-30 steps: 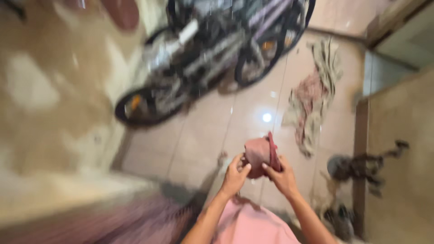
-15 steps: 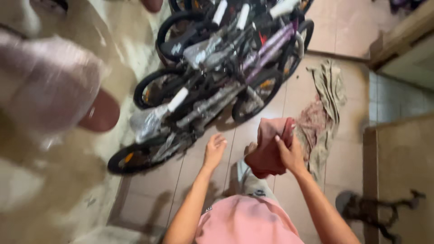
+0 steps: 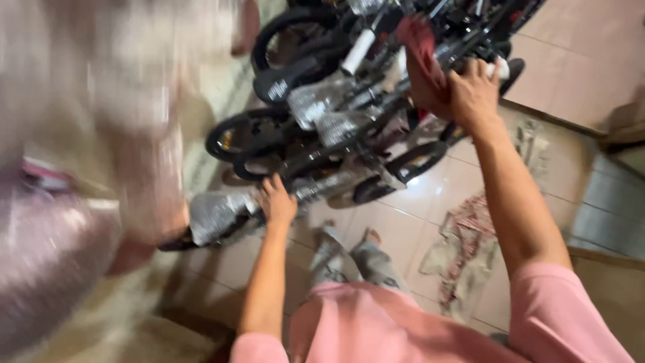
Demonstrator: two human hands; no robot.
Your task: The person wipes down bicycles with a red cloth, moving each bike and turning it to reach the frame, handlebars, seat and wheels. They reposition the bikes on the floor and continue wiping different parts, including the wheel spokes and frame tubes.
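R hand [image 3: 470, 91]: raised high, fingers curled tight round a dark red cloth [image 3: 420, 50], pressing it vs. the upper part of the bikes. Knuckles face the camera.
Red cloth: bunched up, top end sticks up past the fist, blurred; sits right at the bars/frame area of the far bike, touching it as far as I can tell.
L hand [image 3: 277, 202]: lower down, arm stretched fwd, fingers bent onto the wrapped part [image 3: 218, 214] of the nearest bike. Looks like a grip, but blur means I can't tell how firm.
Bikes [image 3: 336, 128]: several black ones packed close together, leaning, wheels overlapping. Frames + parts covered in shiny bubble-type wrap. One saddle [image 3: 285, 81] visible, black, near top centre. Black tyres at L and mid.
Wrapped part: silvery-grey plastic, at the low L end of the stack, just above the floor.
Floor [image 3: 403, 222]: glossy beige tiles, pale grout lines.
Rags [image 3: 463, 249]: heap of crumpled, dirty cloth, reddish + tan, lying on tiles to the R of the person's legs, apart from both hands.
Person: pink short-sleeve top, grey trousers, bare toes showing below.
L side of view: heavy motion blur, pale + pinkish shapes, can't tell what they are.
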